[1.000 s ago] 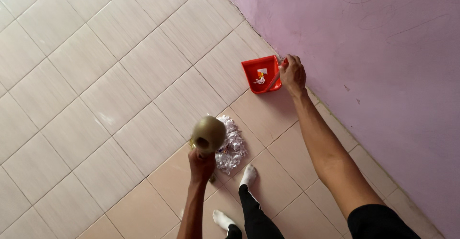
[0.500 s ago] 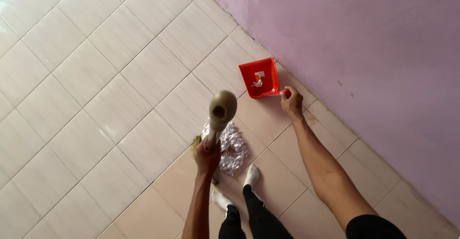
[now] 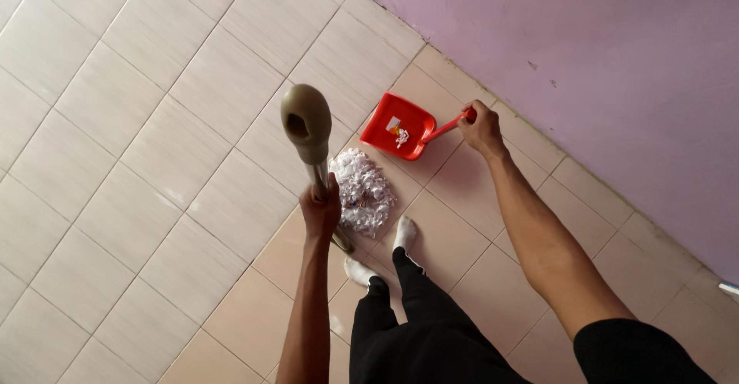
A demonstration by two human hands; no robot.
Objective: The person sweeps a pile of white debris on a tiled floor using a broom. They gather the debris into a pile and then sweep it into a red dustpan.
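While left hand [image 3: 321, 213] grips metal mop pole [image 3: 315, 175], right hand [image 3: 480, 127] clasps red plastic dustpan [image 3: 398, 126], stringy white mop head [image 3: 362, 191] beside, possibly paper scraps inside

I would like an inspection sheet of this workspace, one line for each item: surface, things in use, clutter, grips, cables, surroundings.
Surface: floor of pale beige square tiles, with some darker tiles near the wall.
Things in use: red plastic dustpan on the floor, with a few white scraps inside; mop with white string head and metal pole with olive cap.
Clutter: nothing seen outside the dustpan.
Grips: left hand closed around the mop pole; right hand closed on the dustpan handle.
Cables: nothing seen.
Surroundings: pink painted wall; the person's feet in white socks behind the mop head.
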